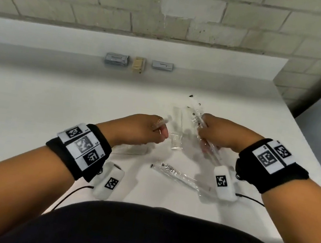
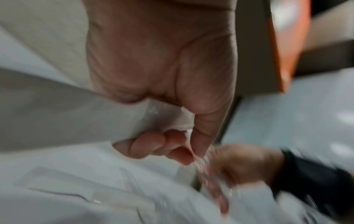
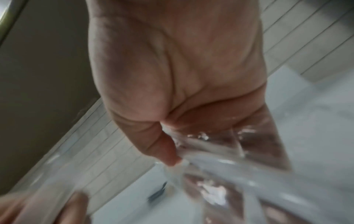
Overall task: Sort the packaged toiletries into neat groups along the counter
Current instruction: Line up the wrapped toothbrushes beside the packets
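Head view: white desk [image 1: 54, 94] against a pale brick wall. Three small groups already stand in a row at the back: a stack of flat grey sachets [image 1: 116, 59], just right of it a small beige packet [image 1: 138, 64], then a second flat grey packet [image 1: 162, 66]. That part reads as sorted. Nearer the person, a loose scatter of clear plastic-wrapped toiletries is left: a long clear sleeve with a slim item inside [image 1: 178, 175] lying diagonally between the wrists, a clear wrapped comb-like piece [image 1: 176, 139] between the hands, a pale flat packet [image 1: 132, 150] half under the left wrist, and more clear wrappers [image 1: 188, 113] beyond. The left hand [image 1: 145, 129] has fingers curled round a thin translucent packet [image 1: 161, 122]. The right hand [image 1: 214, 133] grips a bundle of long clear sleeves [image 1: 212, 150] that sticks out on both sides of the fist. Left wrist view, blurred: the left hand's thumb and curled fingers [image 2: 153, 145] pinch a frosted white packet edge with a ribbed seal [image 2: 159, 115]; the right hand shows beyond, clear wrap in it. Right wrist view, blurred: the thumb [image 3: 162, 148] clamps shiny clear plastic wrap [image 3: 220, 159] against the fingers; contents cannot be made out. Judgement: roughly midway. The back row is started, while the clear-wrapped long items are only being gathered, with several loose on the desk and none yet laid out as a group.
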